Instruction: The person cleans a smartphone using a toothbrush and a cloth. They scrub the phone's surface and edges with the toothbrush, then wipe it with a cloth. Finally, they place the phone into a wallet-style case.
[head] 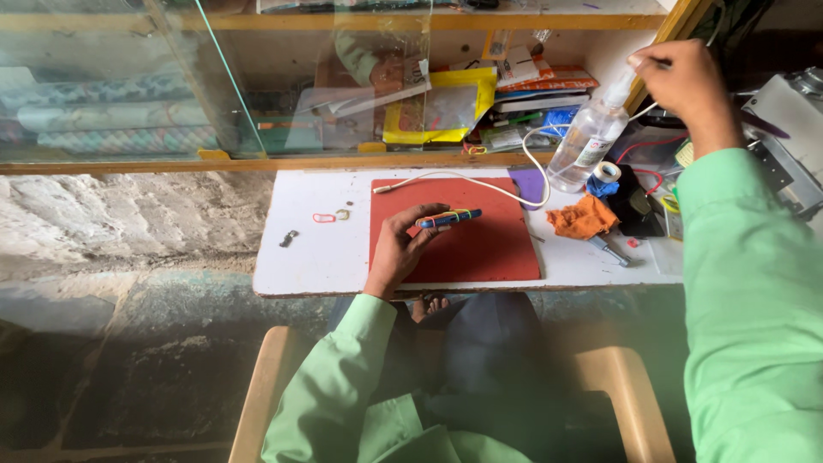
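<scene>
The left hand (401, 249) grasped a blue tool (448, 218) in its fingers above the red mat (480, 249). The right hand (681, 86) pinched the nozzle of a clear bottle (587, 141) on the white surface (317, 257).

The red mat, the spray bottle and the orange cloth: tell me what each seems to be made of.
Red rectangular mat: probably rubber or silicone; flat, matte, no glare. Clear spray bottle, its top in the right hand: likely plastic; see-through with a soft sheen. Crumpled orange cloth: woven fabric by its soft folds. The left hand holds a small blue device; its material is unclear.
</scene>
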